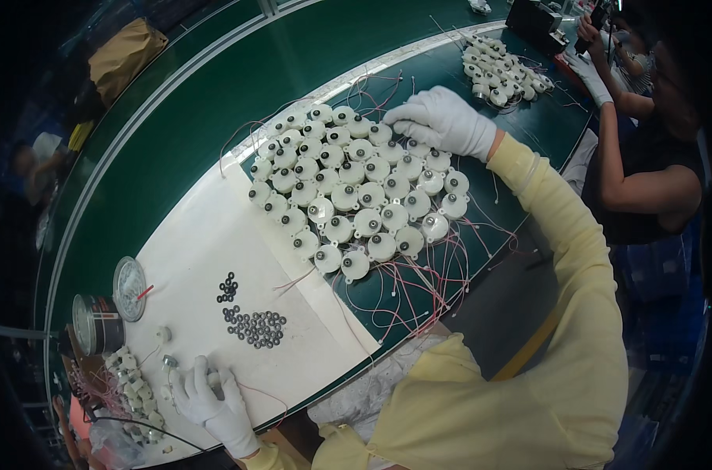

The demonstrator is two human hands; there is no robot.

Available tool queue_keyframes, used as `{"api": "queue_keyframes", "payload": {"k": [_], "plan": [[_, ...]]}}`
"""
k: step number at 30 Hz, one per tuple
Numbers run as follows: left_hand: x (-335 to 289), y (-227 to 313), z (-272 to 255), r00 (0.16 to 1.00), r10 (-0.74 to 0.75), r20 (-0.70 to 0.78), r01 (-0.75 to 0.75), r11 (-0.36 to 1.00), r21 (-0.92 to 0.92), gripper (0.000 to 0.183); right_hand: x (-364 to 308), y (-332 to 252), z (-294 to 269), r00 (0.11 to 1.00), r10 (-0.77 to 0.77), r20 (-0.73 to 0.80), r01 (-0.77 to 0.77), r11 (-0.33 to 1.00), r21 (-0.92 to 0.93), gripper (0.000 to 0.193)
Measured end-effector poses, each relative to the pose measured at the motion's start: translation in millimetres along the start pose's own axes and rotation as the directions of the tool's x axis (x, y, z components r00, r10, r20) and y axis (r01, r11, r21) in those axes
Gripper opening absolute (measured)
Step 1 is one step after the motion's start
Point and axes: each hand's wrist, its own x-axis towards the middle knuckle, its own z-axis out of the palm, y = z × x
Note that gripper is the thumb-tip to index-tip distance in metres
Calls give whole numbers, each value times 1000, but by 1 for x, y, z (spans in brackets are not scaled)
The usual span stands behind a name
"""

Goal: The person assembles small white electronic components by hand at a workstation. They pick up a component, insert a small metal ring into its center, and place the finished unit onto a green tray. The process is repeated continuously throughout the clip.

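My left hand (209,401), in a white glove, is at the lower left of the table with its fingers bent round a small motor, mostly hidden, with a pinkish wire (266,393) trailing beside it. A small part with a metal top (168,363) stands by its fingertips. My right hand (443,124), also gloved, reaches over the far right edge of a group of round white motors (346,196). Its fingers are curled and pressed together; what they hold, if anything, is hidden. Most motors carry a dark ring on the central shaft.
Loose black rings (255,327) lie on the white sheet (191,243). An open can (97,323) and its lid (129,288) stand at the left, beside a pile of small white parts (139,395). Wires (418,286) hang over the near edge. A co-worker (646,168) works at the right by more motors (501,70).
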Motion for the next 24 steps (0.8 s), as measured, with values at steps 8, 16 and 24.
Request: {"api": "queue_keyframes", "payload": {"k": [8,16,24], "plan": [[2,1,-3,999,28,29,-26,997,-79,24,15,-93,-122,919,20,-393,69,975,211,28],[8,9,-10,995,76,-72,-83,991,-103,18,10,-252,-127,855,-495,-158,495,868,-40,31],[-18,-9,-22,985,23,-172,-43,993,-109,20,16,-251,-135,762,-636,-122,637,770,-40,33]]}}
